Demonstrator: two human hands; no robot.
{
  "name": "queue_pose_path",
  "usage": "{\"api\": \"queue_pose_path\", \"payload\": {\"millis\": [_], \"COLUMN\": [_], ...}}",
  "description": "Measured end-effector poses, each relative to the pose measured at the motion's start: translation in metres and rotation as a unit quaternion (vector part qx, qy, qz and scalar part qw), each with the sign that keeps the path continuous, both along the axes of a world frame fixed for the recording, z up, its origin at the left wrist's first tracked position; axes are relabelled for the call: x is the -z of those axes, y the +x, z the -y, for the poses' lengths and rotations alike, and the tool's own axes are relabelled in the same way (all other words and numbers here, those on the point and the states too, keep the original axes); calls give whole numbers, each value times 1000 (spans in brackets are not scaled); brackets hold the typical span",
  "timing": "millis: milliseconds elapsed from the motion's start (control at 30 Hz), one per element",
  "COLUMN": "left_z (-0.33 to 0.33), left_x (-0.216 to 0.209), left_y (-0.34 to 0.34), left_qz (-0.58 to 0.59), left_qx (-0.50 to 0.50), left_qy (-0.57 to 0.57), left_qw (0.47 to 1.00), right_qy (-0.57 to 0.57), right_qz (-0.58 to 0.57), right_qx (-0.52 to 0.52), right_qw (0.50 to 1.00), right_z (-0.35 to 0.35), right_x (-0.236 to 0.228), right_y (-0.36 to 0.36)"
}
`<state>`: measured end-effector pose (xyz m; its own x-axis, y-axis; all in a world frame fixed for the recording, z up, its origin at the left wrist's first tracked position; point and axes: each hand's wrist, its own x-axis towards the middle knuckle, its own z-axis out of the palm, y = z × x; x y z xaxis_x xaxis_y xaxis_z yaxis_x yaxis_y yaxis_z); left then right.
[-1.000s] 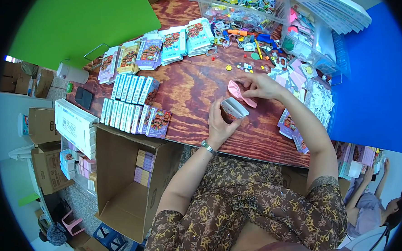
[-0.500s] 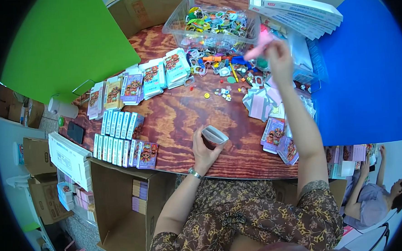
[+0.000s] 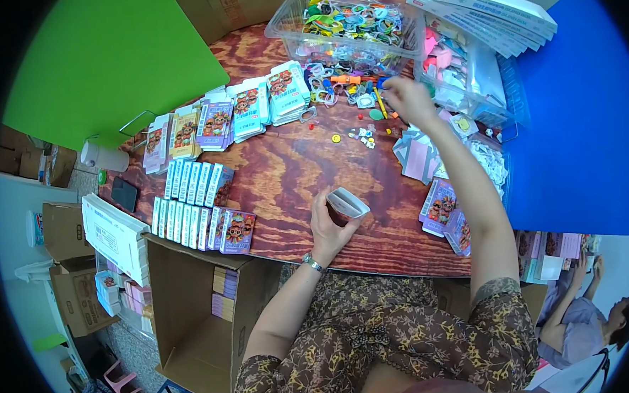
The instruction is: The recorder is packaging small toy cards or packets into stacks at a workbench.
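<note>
My left hand is wrapped round a small cardboard box, its top end open and facing up, near the table's front edge. My right hand reaches over the heap of small plastic trinkets in front of the clear bin. Its fingers are drawn together beside a yellow stick and a green disc; what they hold, if anything, is hidden. Small figures and a yellow round piece lie between my hands. Flat cards lie under my right forearm.
Filled boxes stand in rows at the left, behind them stacks of flat cartons. A clear bin of trinkets and a blue basket stand at the back. An open carton is below the table. Another person sits at the right.
My right hand has come left and down from the basket to the trinket heap; the pink piece at its fingers no longer shows there. My left hand still holds the box. The whole view has shifted slightly.
</note>
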<state>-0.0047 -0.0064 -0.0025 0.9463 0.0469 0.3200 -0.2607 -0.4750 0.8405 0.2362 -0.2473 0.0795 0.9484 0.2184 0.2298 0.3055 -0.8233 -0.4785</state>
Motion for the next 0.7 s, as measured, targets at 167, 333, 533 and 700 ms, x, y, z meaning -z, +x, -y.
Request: {"api": "queue_pose_path", "payload": {"millis": [167,333,533,700], "left_z": [4,0,-1,3], "left_x": [-5,-1,-4,-4], "left_y": [5,3,5,6], "left_qz": [25,31,34,27], "left_qx": [-3,-7,-5,-4], "left_qy": [18,11,15,3], "left_qw": [1000,999,999,1000], "right_qy": [-137,-182,-41,-5], "right_qz": [-6,-94,-60,-151], "right_qx": [50,107,-15,-11], "right_qw": [989,973,997,988], "right_z": [-12,-24,-4,-24], "right_x": [62,47,37,52], "right_y": [15,21,30,36]}}
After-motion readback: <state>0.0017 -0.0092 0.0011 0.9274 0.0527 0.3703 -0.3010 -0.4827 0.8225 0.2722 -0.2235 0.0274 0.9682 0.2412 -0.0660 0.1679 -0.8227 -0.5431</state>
